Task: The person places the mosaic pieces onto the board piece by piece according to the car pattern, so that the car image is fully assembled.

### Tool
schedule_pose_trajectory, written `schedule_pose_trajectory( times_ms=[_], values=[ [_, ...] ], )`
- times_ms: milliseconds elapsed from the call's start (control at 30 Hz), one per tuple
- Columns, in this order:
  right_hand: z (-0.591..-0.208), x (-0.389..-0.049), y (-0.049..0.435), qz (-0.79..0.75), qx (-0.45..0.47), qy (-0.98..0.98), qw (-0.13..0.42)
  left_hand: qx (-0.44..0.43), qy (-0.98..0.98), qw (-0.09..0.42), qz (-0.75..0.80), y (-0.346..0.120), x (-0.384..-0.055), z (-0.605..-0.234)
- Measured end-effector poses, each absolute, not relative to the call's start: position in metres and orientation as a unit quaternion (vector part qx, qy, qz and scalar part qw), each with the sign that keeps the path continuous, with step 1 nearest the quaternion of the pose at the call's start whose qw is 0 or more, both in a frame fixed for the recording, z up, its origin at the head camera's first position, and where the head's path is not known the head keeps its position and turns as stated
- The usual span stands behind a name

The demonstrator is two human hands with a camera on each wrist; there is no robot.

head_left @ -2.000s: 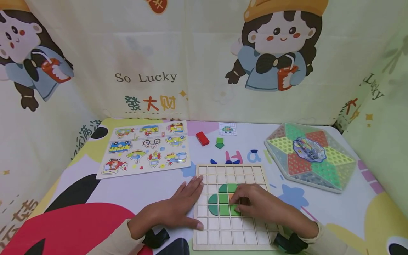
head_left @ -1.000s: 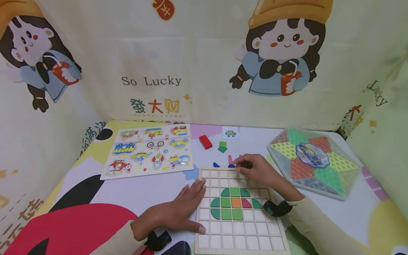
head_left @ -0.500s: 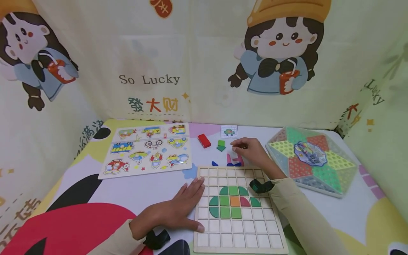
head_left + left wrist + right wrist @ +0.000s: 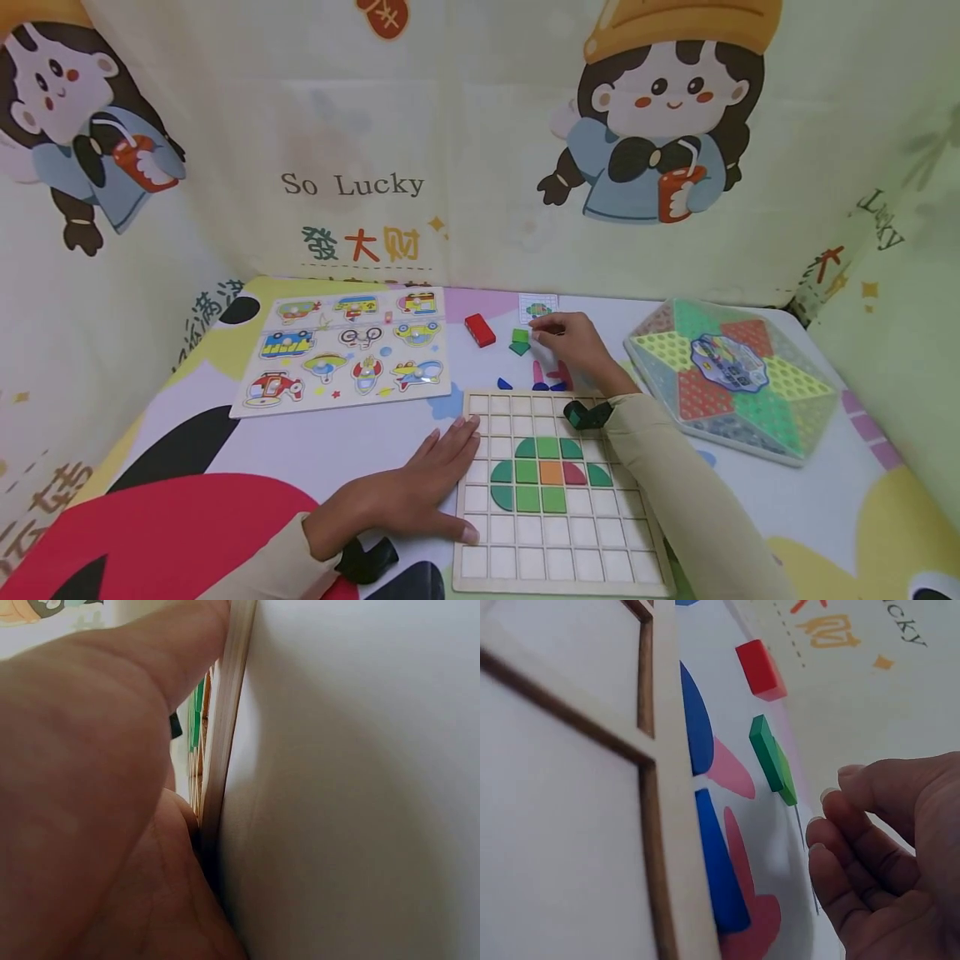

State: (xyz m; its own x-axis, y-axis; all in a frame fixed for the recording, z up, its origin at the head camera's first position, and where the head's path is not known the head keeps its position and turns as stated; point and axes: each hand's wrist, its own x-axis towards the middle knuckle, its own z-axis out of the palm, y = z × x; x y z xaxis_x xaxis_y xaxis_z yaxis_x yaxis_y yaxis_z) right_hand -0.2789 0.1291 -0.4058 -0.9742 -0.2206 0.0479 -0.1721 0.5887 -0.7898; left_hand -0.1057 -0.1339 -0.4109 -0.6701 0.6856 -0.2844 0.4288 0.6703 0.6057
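My left hand [image 4: 408,496] lies with its fingers spread on the left edge of the wooden grid board [image 4: 551,568], thumb on the lower rim. Pieces inlaid in the grid include green squares [image 4: 527,498], dark green rounded pieces [image 4: 502,497], an orange square [image 4: 551,472] and a red rounded piece [image 4: 574,473]. Beyond the board, my right hand [image 4: 576,343] hovers with loosely bent fingers and nothing in its grasp. Its fingertips are right beside a light green block [image 4: 521,335] and a dark green block [image 4: 520,349], which the right wrist view shows apart from the fingers.
A red block [image 4: 480,330] and a small pattern card [image 4: 534,302] lie farther back. Blue pieces [image 4: 505,384] sit along the board's far edge. At left is a vehicle puzzle board [image 4: 348,354]; at right, a hexagonal game box [image 4: 731,375]. A printed cloth hangs behind.
My right hand has left the grid, where a red and a dark green rounded piece now show, and moved away past the far edge to the green blocks. The left hand stays put.
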Motion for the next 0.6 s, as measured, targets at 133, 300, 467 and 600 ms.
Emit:
schedule_pose_trajectory(
  times_ms=[133,300,467,600],
  values=[
    [-0.413,-0.287,0.127,-0.437,-0.099,0.893,0.036,0.318,0.878,0.255,0.253,-0.133,-0.106,-0.411],
    [-0.415,-0.294,0.125,-0.430,-0.100,0.896,0.037,0.319,0.877,0.256,0.252,-0.133,-0.107,-0.411],
    [-0.414,-0.298,0.120,-0.417,-0.101,0.903,0.039,0.319,0.878,0.253,0.252,-0.133,-0.107,-0.410],
    [-0.415,-0.300,0.115,-0.414,-0.084,0.905,0.055,0.312,0.879,0.260,0.251,-0.133,-0.107,-0.410]
  ],
)
